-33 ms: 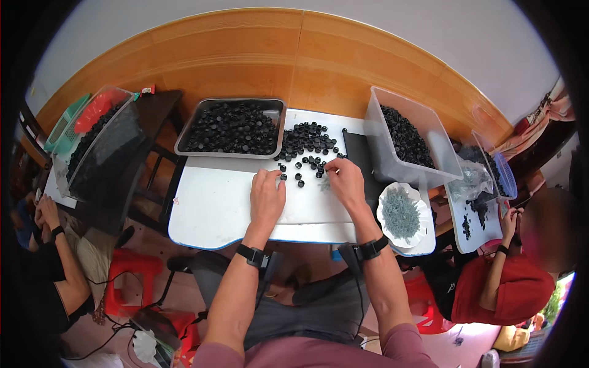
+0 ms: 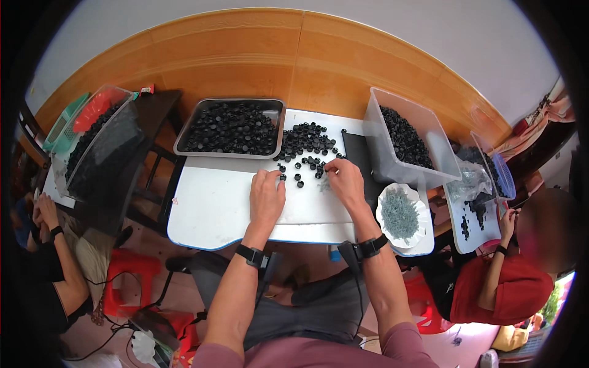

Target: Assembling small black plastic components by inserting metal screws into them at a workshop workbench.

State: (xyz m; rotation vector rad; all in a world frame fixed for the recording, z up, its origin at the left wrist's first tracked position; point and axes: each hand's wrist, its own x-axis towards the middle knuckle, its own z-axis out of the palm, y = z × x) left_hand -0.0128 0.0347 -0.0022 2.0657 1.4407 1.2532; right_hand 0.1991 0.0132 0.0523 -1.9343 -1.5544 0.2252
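Observation:
Small round black plastic caps [image 2: 305, 136] lie in a loose cluster on the white table, with several strays nearer me. My left hand [image 2: 267, 197] rests on the tabletop left of these strays, its fingers curled together. One black cap [image 2: 283, 178] sits right at its fingertips; what the fingers themselves hold is hidden. On the other side of the strays, my right hand [image 2: 345, 183] has its thumb and fingers pinched beside the caps. Anything in that pinch is too small to make out. Between the hands stands a single cap [image 2: 300, 184].
A metal tray [image 2: 180, 147] of black caps stands at the back left. At the back right is a clear plastic bin [image 2: 383, 156] of black parts. A white fluted dish [image 2: 423, 228] holds thin translucent pieces. People sit at tables on both sides.

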